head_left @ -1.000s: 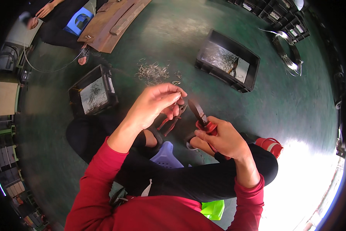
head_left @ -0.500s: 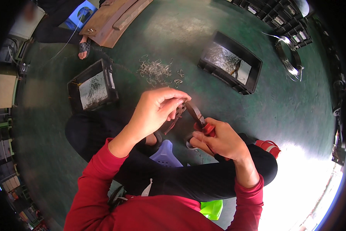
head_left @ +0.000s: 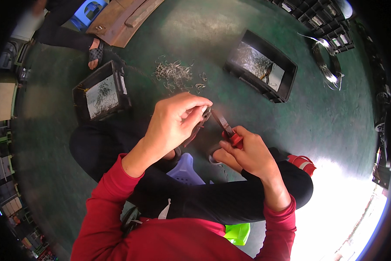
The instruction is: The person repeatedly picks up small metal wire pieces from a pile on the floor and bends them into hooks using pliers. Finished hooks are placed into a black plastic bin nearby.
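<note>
My right hand (head_left: 253,152) is closed round the red handles of a pair of pliers (head_left: 221,120), whose dark jaws point up and left. My left hand (head_left: 173,116) is pinched, thumb against forefinger, close to the plier tips. What sits between those fingertips is too small to make out. Just below them stands a dark metal tool with reddish parts (head_left: 197,132), partly hidden by my left hand. Beyond both hands a loose pile of bent wire hooks (head_left: 173,75) lies on the green floor, with a few single hooks (head_left: 200,87) beside it.
Black crates holding small wire pieces stand at left (head_left: 125,102) and right (head_left: 287,89). A wire coil (head_left: 327,69) lies far right near stacked black crates (head_left: 317,19). A purple plastic stool (head_left: 186,170) is between my legs. Another person's sandalled foot (head_left: 95,55) is far left.
The plier jaws have drawn slightly away from my left fingertips, leaving a small gap. Both hands have shifted a little, and the whole view has tilted slightly.
</note>
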A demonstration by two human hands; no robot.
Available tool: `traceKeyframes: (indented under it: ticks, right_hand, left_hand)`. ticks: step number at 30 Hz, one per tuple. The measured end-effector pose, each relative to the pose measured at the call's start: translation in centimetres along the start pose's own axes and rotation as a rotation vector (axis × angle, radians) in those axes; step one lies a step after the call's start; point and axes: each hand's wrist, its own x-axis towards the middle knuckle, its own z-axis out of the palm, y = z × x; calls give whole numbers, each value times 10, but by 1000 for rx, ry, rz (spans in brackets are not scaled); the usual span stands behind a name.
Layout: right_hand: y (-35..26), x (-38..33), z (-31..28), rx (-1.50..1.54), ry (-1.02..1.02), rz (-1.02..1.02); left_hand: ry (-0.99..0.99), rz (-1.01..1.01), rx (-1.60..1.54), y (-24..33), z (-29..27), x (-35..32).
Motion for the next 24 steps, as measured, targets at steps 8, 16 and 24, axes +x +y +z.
traceKeyframes:
  ticks: [8,16,24]
  right_hand:
    - [-2,1,2,-26,-34,18]
    - [-6,2,2,-31,-63,69]
    - [-4,1,2,-65,-35,35]
  left_hand:
    - [24,223,262,0,0,0]
    - [11,280,314,-2,-1,1]
    - [29,217,266,-1,0,2]
